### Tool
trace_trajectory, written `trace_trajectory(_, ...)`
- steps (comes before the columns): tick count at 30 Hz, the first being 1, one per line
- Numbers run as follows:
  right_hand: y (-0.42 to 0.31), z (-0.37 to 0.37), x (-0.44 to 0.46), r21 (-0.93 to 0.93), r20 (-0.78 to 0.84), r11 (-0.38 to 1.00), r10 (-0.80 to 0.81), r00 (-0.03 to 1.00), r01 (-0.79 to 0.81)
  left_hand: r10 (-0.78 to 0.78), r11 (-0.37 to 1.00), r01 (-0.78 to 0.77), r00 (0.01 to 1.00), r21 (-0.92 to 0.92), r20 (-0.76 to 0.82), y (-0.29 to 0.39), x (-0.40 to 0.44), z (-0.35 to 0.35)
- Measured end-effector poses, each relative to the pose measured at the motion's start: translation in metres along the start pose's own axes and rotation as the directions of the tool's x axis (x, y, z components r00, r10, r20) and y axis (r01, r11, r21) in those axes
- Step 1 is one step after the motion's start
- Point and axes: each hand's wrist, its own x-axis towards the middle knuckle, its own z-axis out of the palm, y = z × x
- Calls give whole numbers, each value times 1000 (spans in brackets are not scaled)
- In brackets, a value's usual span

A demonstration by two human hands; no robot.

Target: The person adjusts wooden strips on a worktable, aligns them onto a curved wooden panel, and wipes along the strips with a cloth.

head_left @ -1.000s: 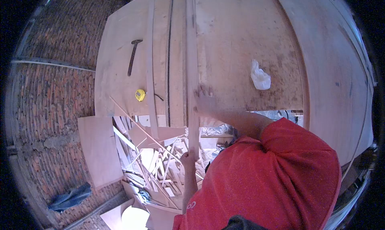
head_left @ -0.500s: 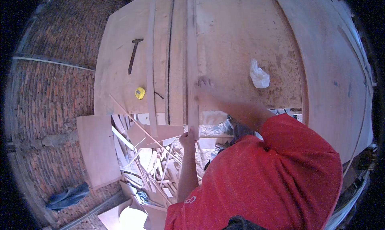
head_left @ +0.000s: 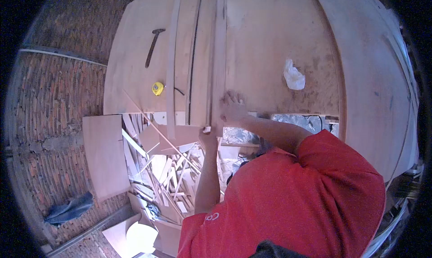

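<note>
A long flat wooden strip (head_left: 218, 55) runs lengthwise over the workbench and juts past its near edge. My left hand (head_left: 208, 137) is closed at the near end of the strips, with a small pale end showing at the fingers; the grip is partly hidden. My right hand (head_left: 233, 108) lies with fingers spread at the right side of the strip, close to the bench's near edge. Left of the strips, a yellow tape measure (head_left: 157, 88) and a hammer (head_left: 154, 48) rest on the bench. Another thin strip (head_left: 171, 64) lies beside them.
A crumpled white plastic bag (head_left: 294, 75) sits on the right of the workbench top (head_left: 270, 33). Wood offcuts (head_left: 175, 179) are heaped below the near edge. A large panel (head_left: 364, 78) stands along the right, and a brick wall (head_left: 54, 100) along the left.
My right hand has come back along the strip toward my body and is no longer blurred. My left hand stays at the strips' near end. The view has shifted slightly.
</note>
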Motion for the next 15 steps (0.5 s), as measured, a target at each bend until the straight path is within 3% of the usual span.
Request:
trace_trajectory(1,1,4,0,4,8,1000,-2,1000,2,-8,1000,8,1000,5,0,5,-10,-10)
trace_trajectory(2,2,7,3,4,-9,1000,-1,1000,1,258,939,-243,966,242,-33,10,-20,-23)
trace_trajectory(3,1,9,5,7,-29,1000,0,1000,1,507,761,-449,862,469,2,11,-26,-34)
trace_trajectory(4,0,12,3,17,-23,1000,-2,1000,2,581,664,-590,794,459,180,11,-29,-45)
trace_trajectory(5,1,14,-1,32,-54,999,-1,999,3,576,662,-587,796,467,184,11,-29,-49)
trace_trajectory(7,0,10,-2,52,-94,999,-3,996,8,631,268,-776,589,571,504,12,-19,-51)
trace_trajectory(9,1,6,-2,53,-83,999,-5,997,9,594,291,-813,567,505,571,12,-4,-50)
trace_trajectory(11,5,6,-4,57,-94,998,-12,995,18,541,118,-874,454,470,708,9,10,-44)
trace_trajectory(15,11,13,0,58,-145,998,-25,989,34,534,27,-884,408,467,741,1,27,-38)
